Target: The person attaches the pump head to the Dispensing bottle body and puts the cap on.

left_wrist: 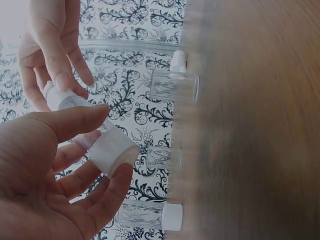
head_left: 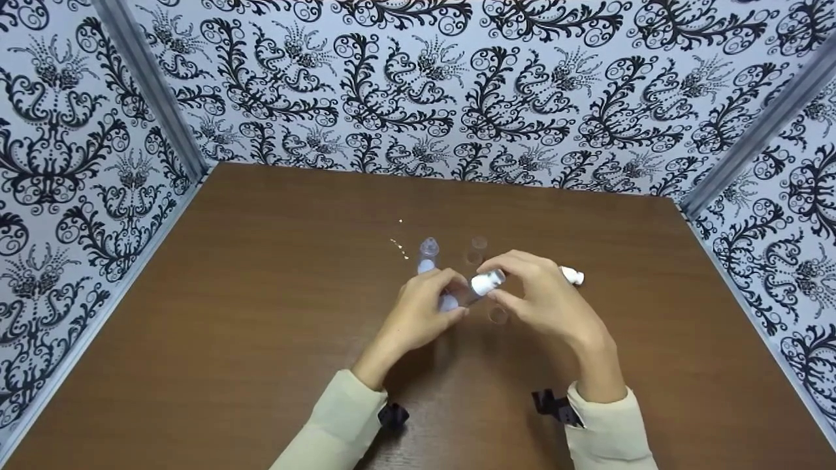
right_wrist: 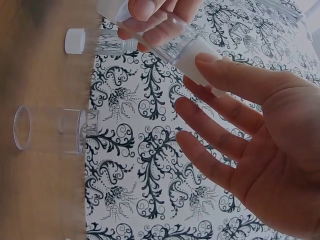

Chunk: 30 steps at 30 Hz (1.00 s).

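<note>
Between the two hands is a tilted clear bottle with a white base and a white pump top. My left hand holds the bottle near its white base, thumb on one side and fingers on the other. The pump top is pinched between the thumb and index finger of my right hand; its other fingers are spread in the right wrist view. Whether the pump top is seated fully on the bottle, I cannot tell. Beyond the left hand stands another clear bottle with a white base.
Two clear cylindrical caps stand on the brown table, a far cap and a near cap. A white pump piece lies right of the right hand. Several small pale bits lie at left. Patterned walls enclose the table.
</note>
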### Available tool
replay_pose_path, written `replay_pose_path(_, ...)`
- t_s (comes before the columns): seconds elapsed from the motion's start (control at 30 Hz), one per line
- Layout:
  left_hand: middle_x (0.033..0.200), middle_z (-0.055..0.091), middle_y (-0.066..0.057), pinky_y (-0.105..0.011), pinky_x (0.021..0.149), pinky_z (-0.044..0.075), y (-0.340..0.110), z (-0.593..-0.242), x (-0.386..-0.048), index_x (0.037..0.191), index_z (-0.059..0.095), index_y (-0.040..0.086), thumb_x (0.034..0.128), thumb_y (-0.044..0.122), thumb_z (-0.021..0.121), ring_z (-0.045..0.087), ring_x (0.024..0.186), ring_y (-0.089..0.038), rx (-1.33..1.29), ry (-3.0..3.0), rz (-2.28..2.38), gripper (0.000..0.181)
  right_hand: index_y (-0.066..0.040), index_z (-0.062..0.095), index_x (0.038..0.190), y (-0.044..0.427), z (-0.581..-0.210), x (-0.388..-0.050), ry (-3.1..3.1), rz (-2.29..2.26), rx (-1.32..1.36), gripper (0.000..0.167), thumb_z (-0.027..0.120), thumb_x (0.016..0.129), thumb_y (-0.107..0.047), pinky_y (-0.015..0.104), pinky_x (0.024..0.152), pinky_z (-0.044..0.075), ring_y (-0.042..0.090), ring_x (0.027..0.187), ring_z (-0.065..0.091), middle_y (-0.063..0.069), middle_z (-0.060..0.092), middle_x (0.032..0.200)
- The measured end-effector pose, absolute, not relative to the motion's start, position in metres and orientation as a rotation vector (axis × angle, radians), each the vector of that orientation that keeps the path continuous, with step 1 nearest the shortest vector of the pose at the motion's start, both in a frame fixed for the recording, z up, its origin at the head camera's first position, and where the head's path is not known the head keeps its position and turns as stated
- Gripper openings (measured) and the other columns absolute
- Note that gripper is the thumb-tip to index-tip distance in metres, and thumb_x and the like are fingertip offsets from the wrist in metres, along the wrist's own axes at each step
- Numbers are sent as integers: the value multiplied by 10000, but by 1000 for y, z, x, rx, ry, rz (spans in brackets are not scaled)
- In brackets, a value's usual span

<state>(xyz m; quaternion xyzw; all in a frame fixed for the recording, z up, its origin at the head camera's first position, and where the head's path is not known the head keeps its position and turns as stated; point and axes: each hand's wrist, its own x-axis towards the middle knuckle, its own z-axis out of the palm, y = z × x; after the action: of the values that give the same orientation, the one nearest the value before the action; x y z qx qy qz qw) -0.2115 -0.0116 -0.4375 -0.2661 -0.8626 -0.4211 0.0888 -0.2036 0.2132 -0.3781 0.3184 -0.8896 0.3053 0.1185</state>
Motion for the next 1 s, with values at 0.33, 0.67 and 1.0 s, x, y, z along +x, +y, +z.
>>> replay_pose_path(0.33, 1043, 748, -52, -346, 807, 531, -11, -438, -212, 1110, 735, 95, 856, 132, 889, 692, 923, -206, -795, -2563, -1247, 299, -138, 780, 1099, 212, -379, -204, -2615, 896, 897, 213, 848, 905, -82, 337, 879, 550, 83, 956, 667, -72, 739, 1036)
replay_pose_path(0.67, 1085, 756, -50, -365, 885, 553, -11, -439, -212, 1129, 724, 85, 874, 119, 874, 707, 995, -207, -829, -2571, -1264, 298, -141, 771, 1089, 212, -379, -204, -2652, 912, 862, 201, 847, 909, -96, 319, 860, 540, 88, 934, 645, -84, 717, 1011)
replay_pose_path(1.0, 1059, 763, -46, -399, 877, 546, -10, -439, -213, 1105, 732, 93, 862, 135, 883, 702, 967, -204, -830, -2541, -1223, 290, -140, 769, 1085, 211, -378, -203, -2681, 960, 809, 189, 844, 914, -106, 307, 842, 543, 100, 907, 650, -81, 716, 991)
